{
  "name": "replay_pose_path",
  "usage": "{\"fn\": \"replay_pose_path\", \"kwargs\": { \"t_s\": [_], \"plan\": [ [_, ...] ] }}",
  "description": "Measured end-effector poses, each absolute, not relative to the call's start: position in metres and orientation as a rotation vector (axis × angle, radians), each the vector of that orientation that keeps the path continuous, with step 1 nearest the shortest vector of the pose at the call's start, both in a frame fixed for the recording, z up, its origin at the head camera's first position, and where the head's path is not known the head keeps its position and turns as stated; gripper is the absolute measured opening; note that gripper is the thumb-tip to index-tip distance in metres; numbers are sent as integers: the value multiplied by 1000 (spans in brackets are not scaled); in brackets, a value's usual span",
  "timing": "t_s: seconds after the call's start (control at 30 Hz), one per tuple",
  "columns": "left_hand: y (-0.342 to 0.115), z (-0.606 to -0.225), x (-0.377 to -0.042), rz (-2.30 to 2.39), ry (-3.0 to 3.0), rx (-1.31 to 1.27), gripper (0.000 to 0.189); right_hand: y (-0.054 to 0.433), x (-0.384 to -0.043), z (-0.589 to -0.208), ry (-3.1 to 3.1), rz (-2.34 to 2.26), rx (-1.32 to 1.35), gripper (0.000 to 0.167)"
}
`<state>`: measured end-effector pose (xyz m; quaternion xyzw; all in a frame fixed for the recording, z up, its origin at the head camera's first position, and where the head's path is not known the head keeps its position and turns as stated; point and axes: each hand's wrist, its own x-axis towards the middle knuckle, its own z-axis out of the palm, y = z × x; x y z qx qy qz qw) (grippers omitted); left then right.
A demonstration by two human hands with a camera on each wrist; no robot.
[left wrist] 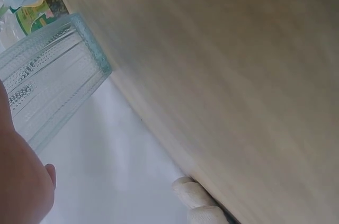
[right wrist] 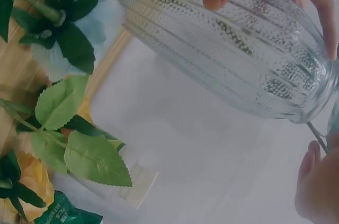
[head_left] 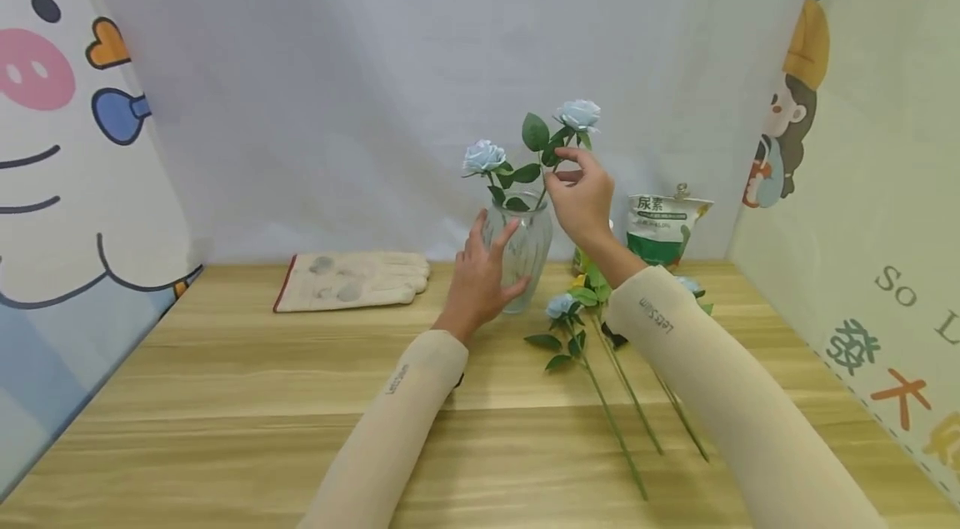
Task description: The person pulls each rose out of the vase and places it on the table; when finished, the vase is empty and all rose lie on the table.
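Observation:
A clear ribbed glass vase [head_left: 527, 262] stands on the table towards the back. My left hand [head_left: 478, 277] holds its left side, with thumb and fingers spread around the glass; in the right wrist view they lie along the vase [right wrist: 233, 28]. A pale blue rose [head_left: 483, 157] with green leaves leans left out of the vase mouth. Above the rim my right hand [head_left: 583, 194] pinches the stem of a second pale blue rose [head_left: 578, 115]. That stem [right wrist: 318, 138] runs into the vase mouth. Its lower end is hard to make out through the glass.
More flowers lie right of the vase, among them a blue rose [head_left: 561, 306] and a yellow one [right wrist: 32, 181], stems pointing forward. Behind them stands a clipped white and green bag [head_left: 663, 233]. Pale work gloves [head_left: 352, 279] lie at the back left. A white curtain [head_left: 375, 96] hangs behind.

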<state>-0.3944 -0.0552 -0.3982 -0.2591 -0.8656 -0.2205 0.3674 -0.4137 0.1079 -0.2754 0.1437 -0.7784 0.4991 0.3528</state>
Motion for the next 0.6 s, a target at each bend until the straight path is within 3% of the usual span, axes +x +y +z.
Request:
{"fn": "replay_pose_path", "kwargs": {
  "t_s": [0.6],
  "plan": [
    [-52,-401,-396,-575,-2247,-632,100,103,-408,-270,-1817,1181,497,46]
  ]
}}
